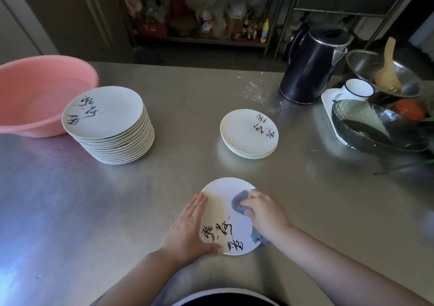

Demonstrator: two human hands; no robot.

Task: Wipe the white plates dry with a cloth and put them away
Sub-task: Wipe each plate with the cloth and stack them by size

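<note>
A white plate (220,193) with black brush lettering is near the front of the steel table. My left hand (190,228) holds its left edge, fingers flat along the rim and thumb on the near edge. My right hand (265,214) grips a bunched grey-blue cloth (239,202) and presses it on the plate's right side. A tall stack of the same plates (110,122) stands at the left. A short stack of plates (249,132) sits right of centre.
A pink plastic basin (35,94) sits at the far left beside the tall stack. At the right stand a dark kettle (310,66), a white mug (357,89), a metal bowl with a wooden spoon (385,71) and a dark wok (375,127). Shelves line the back.
</note>
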